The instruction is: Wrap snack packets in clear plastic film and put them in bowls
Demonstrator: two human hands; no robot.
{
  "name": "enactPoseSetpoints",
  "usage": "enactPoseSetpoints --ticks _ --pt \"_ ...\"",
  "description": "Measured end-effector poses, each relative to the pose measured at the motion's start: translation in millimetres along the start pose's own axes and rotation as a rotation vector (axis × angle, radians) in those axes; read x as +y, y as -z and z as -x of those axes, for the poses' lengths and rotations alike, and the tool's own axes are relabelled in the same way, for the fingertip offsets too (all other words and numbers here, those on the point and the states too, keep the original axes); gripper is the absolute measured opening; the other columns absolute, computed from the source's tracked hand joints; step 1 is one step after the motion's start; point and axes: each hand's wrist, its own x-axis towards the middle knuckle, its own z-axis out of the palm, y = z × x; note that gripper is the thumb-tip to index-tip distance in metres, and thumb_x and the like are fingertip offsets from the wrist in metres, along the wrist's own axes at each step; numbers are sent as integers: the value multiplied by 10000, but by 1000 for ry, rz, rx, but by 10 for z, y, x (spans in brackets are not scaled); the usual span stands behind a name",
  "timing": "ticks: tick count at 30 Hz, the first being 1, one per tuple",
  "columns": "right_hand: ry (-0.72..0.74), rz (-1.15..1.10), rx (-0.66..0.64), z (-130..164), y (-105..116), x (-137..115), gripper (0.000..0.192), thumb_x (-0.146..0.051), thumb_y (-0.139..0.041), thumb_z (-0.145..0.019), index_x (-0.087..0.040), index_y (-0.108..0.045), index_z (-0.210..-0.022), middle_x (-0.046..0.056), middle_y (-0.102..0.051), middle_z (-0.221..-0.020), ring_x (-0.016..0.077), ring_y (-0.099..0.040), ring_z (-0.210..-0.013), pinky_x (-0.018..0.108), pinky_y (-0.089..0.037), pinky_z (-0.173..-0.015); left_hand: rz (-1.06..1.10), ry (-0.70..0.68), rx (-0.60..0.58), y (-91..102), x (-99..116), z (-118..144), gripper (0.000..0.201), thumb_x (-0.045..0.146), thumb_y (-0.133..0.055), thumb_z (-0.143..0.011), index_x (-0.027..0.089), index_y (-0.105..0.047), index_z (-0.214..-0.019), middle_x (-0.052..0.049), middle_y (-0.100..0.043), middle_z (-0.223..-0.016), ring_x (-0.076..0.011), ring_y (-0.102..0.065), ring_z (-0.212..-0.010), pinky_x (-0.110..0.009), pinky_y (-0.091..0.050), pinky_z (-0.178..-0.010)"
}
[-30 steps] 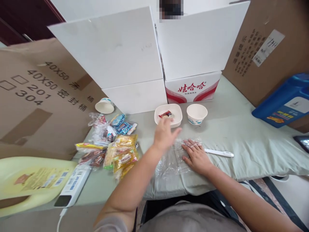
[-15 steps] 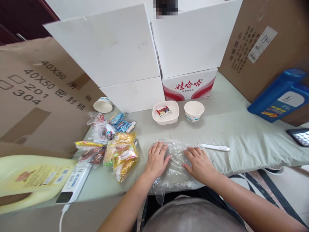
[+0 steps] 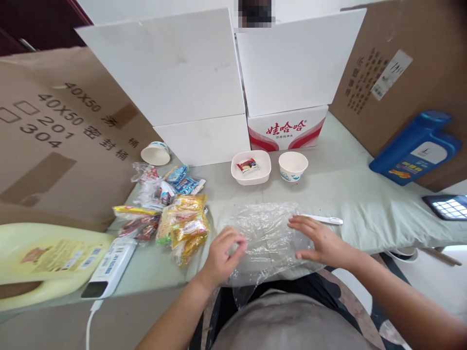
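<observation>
Lying between the two hands, the clear plastic bag sprawls across the pale green cloth, one corner drooping over the front edge. Left hand curls at one side; whether its fingertips pinch film, I cannot tell! Right hand is spread opposite, thumb and fingers apart, probably so the slack film gets steadied from both sides. White stick-like tool just beyond those fingers. Farther back, a shallow tray corrals one red-wrapped snack.
</observation>
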Motion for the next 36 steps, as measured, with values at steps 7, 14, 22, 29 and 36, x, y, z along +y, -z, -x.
enactPoseSetpoints --ticks 7,14,22,29,36 --pt "37 -26 -64 464 -186 -4 220 -169 -482 -923 -221 -632 -1074 92 -572 -1348 259 -410 -1356 512 -349 -1109 -309 -59 -496 106 -45 753 640 344 -727 -758 300 -494 -1352 -90 -479 -1455 -364 -351 -1395 -628 -311 -1108" --pt "-98 -333 -40 299 -50 -226 180 -276 -424 -969 -213 -592 -982 58 -680 -902 171 -642 -825 303 -522 -721 0 206 -213 159 -63 623 189 250 -456 -947 234 -644 -923 -67 -715 -1052 -220 -645 -1083 -392 -530 -936" --pt "121 -512 -192 -118 -80 -272 453 -443 -281 -1022 -176 -618 -1165 118 -635 -1180 214 -554 -1134 398 -434 -996 -36 246 -250 62 -215 340 221 298 -431 -947 199 -595 -837 -76 -677 -1140 -206 -601 -1078 -369 -483 -930" --pt "22 -379 19 -331 -210 -131 472 -390 -237 -1034 -175 -636 -1163 116 -669 -1173 217 -563 -1161 437 -436 -1007 -101 151 -264 123 -194 223 224 330 -464 -932 204 -648 -958 -85 -694 -1091 -219 -617 -1059 -396 -475 -960" --pt "42 -119 -34 -504 -398 -256 467 -392 -555 -915 -141 -559 -1308 156 -545 -1370 292 -451 -1306 498 -389 -1079 -462 203 -194 -399 -225 -102 330 311 -511 -909 178 -616 -1193 -128 -593 -1283 -279 -553 -1182 -448 -456 -1004"
